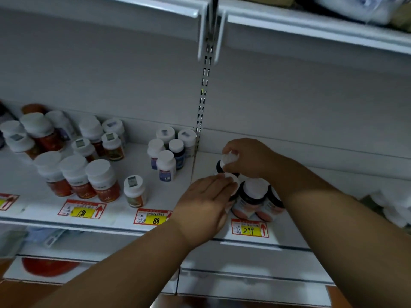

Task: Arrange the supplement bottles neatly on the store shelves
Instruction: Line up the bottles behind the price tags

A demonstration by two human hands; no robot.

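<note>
White caps top my dark bottles (253, 197) with peach labels; red-labelled bottles (102, 181) stand left; price tags (250, 228) are red and yellow; the shelf (289, 230) is white.

Price tags (250, 229); bagged goods (364, 7) overhead

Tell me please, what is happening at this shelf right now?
A person is tidying supplement bottles on a white store shelf. The right hand grips the white cap of a dark bottle at the back of a small group. The left hand lies with straight fingers on the cap of another bottle in front of it. Two more bottles of that group stand behind the 299 price tag. Further left, red-label bottles and blue-label bottles stand in loose clusters.
</note>
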